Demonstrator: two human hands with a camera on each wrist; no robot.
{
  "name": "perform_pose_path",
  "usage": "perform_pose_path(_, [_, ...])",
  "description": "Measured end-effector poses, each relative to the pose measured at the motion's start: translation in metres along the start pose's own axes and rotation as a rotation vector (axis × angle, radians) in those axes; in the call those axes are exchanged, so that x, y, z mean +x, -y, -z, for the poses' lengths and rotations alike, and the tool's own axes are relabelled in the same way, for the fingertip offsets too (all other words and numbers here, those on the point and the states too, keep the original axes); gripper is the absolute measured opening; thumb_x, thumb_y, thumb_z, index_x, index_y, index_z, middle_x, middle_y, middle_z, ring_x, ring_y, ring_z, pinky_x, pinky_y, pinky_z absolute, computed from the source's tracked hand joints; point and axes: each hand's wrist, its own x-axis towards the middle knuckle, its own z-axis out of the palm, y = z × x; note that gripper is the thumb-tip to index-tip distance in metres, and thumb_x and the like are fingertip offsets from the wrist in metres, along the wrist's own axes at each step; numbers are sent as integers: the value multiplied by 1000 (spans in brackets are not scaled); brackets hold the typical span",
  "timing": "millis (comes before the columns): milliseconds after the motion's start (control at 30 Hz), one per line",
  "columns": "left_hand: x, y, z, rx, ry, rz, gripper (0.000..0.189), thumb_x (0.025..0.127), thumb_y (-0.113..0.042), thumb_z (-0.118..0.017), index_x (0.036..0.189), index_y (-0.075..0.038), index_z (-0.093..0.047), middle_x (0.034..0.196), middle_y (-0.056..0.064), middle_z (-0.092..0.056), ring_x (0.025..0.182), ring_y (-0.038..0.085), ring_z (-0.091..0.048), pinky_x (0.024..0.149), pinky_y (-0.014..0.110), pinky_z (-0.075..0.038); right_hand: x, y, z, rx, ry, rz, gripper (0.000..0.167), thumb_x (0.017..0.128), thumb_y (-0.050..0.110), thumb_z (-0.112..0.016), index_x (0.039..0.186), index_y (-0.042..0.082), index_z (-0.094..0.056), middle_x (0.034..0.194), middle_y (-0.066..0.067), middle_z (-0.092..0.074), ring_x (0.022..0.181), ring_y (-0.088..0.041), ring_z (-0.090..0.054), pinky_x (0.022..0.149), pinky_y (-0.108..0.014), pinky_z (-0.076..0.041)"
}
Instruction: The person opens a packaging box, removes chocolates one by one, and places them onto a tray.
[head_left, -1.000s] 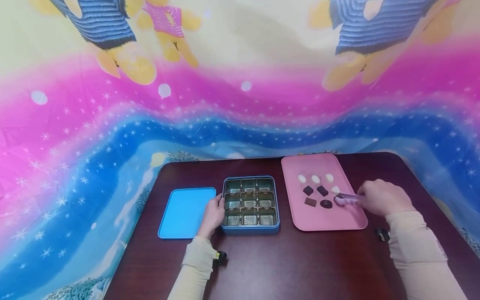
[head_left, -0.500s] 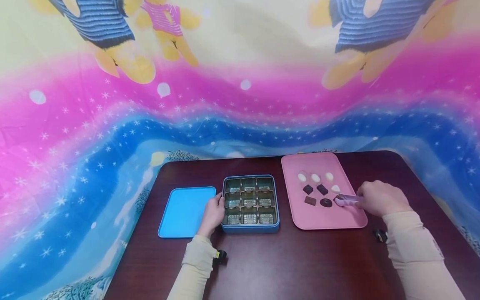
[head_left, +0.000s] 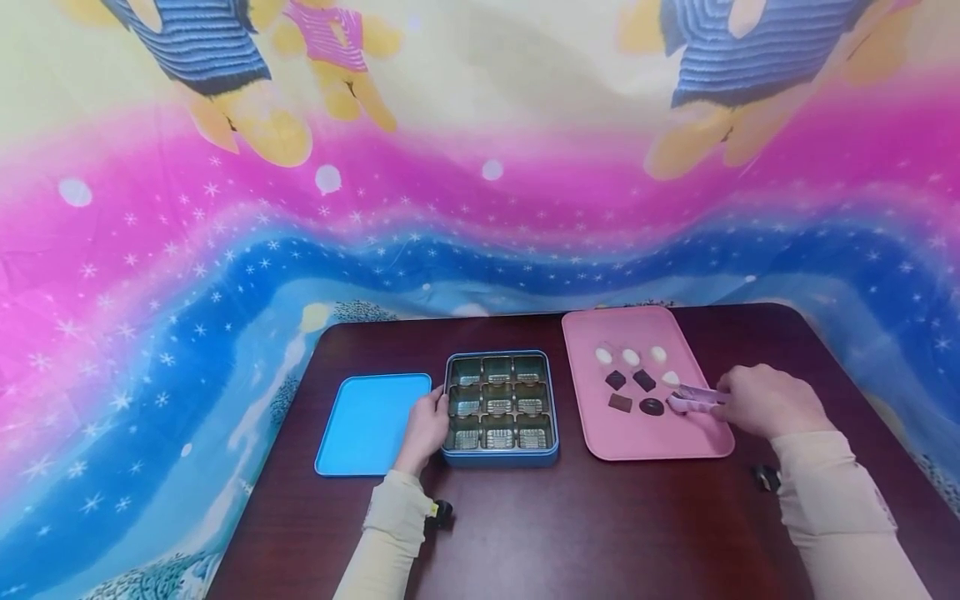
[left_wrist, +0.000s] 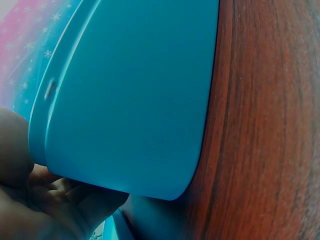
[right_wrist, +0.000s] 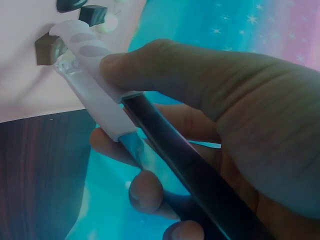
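My left hand [head_left: 426, 429] holds the left side of a blue tin box [head_left: 501, 460], its thumb at the rim and fingers against the outer wall in the left wrist view. Inside the box is a divided insert whose compartments look bare. My right hand [head_left: 772, 400] grips tongs [right_wrist: 95, 97] with pale pink tips, over the right part of a pink tray [head_left: 637, 443]. The tong tips stand apart around a brown block-shaped chocolate [right_wrist: 46, 50]; whether they touch it is unclear. Several dark and white chocolates lie on the tray, among them a dark oval one [head_left: 652, 407].
A light blue lid [head_left: 371, 425] lies left of the box, close to my left hand. All stand on a dark wooden table [head_left: 517, 533]. A printed cloth [head_left: 480, 250] hangs behind the table.
The tong arms have spread a little wider than half a second ago, and my right hand has shifted slightly right and down. My left hand and the box stay put.
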Motion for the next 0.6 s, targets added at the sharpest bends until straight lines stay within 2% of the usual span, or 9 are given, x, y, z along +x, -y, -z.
perform_pose_path(200, [0,1,2,-1,-9,-9,44,109,-15,-44,144,10,-48,134,26,-61,129,37,-55,106,53,-44,-1,6,4,-17,-112,62,35,83,36,-79,105,9,-77,77,-2,-69,62,-21,-57,50,-49,-46])
perform_pose_path(367, [-1,1,1,2,-17,0,44,109,-15,-44,144,9,-48,135,26,-60,129,36,-54,107,53,-44,-4,11,4,-26,-211,97,51,83,39,-80,119,5,-72,82,-9,-72,65,-27,-62,53,-53,-49])
perform_pose_path(600, [-1,2,-2,-3,-27,25,45,109,-17,-43,146,9,-47,138,26,-58,131,37,-52,107,54,-43,-9,11,-6,-11,-457,127,48,84,35,-80,122,8,-71,81,-18,-72,66,-42,-64,48,-58,-47])
